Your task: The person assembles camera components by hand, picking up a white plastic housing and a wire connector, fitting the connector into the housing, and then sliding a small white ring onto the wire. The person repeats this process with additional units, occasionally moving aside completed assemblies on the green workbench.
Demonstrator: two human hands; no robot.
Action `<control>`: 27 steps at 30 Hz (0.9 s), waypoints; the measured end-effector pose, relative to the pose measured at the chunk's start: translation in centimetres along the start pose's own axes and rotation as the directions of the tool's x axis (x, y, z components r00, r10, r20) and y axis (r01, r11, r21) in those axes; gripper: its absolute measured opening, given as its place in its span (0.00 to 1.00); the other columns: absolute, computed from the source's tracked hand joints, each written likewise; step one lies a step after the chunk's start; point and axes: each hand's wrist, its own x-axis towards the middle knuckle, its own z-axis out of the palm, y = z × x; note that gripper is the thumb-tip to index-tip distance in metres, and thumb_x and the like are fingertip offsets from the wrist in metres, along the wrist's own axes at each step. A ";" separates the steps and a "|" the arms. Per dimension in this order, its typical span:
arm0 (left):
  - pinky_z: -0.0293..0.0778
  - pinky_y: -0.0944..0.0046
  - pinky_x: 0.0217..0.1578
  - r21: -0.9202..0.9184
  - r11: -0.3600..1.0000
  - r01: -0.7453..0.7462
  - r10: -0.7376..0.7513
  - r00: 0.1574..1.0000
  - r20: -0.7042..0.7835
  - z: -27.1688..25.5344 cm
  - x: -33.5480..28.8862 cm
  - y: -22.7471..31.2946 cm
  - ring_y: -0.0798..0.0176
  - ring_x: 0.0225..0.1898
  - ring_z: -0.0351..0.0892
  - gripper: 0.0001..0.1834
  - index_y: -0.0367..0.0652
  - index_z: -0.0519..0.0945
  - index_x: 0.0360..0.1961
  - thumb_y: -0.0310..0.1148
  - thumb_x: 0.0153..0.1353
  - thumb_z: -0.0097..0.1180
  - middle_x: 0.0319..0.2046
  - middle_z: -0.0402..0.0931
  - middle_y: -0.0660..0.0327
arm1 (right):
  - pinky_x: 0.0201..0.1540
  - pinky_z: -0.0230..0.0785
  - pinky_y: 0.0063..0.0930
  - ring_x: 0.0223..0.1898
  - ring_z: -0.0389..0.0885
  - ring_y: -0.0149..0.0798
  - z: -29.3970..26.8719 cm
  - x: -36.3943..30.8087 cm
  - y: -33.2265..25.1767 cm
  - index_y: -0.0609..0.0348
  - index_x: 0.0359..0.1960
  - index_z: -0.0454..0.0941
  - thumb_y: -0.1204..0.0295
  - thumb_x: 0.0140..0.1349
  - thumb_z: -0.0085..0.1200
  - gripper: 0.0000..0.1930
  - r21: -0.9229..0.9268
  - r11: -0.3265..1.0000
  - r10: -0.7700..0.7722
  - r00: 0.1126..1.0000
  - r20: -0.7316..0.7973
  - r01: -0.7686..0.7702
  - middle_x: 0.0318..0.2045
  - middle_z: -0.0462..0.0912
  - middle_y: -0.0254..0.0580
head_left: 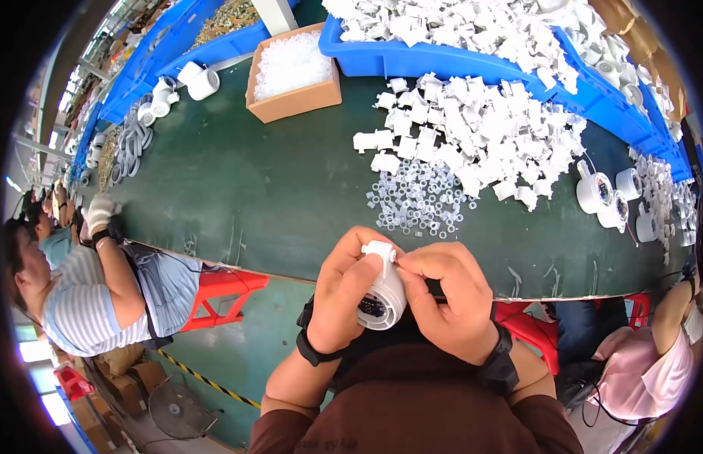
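Observation:
Just past the table's near edge, my left hand [336, 296] grips a white round plastic housing [389, 286] with a short neck. Dark parts show inside its open round end, which faces down toward me. The fingers of my right hand [454, 306] are pinched at the side of the neck. A small pale piece seems to sit at those fingertips, too small to make out. Beyond my hands lie a heap of small translucent ring-like pieces [419, 198] and a larger pile of white plastic brackets [480, 136].
A cardboard box [302, 106] of clear small parts stands at the back. Blue bins [442, 62] of white parts line the far side. More round housings [594, 193] lie at right, grey rings [130, 147] at left. Co-workers sit on both sides, one with a gloved hand [102, 210].

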 end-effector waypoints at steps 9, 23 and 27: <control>0.74 0.69 0.40 0.144 0.987 -0.067 0.060 0.997 0.049 -0.2 -0.6 -0.7 0.74 0.39 0.76 0.09 0.38 0.74 0.50 0.29 0.72 0.51 0.40 0.80 0.63 | 0.41 0.74 0.26 0.38 0.83 0.35 -1.2 -0.5 -0.2 0.65 0.42 0.82 0.86 0.61 0.61 0.09 0.114 0.979 0.164 0.986 0.037 -0.167 0.39 0.84 0.43; 0.74 0.54 0.42 0.875 0.036 -0.483 0.454 0.788 0.416 1.5 0.7 0.7 0.49 0.37 0.78 0.14 0.41 0.82 0.41 0.24 0.51 0.66 0.38 0.83 0.57 | 0.38 0.74 0.36 0.35 0.81 0.51 -5.6 2.7 5.2 0.63 0.38 0.81 0.80 0.61 0.62 0.05 -0.574 0.814 0.114 0.993 0.005 -0.091 0.35 0.81 0.46; 0.73 0.53 0.42 0.881 0.059 -0.470 0.409 0.816 0.408 1.8 0.2 0.9 0.48 0.37 0.78 0.14 0.41 0.83 0.41 0.25 0.51 0.67 0.38 0.83 0.57 | 0.40 0.73 0.43 0.37 0.79 0.55 -5.7 2.2 5.0 0.62 0.34 0.78 0.82 0.59 0.59 0.04 -0.636 0.772 0.048 0.998 0.032 -0.017 0.32 0.79 0.48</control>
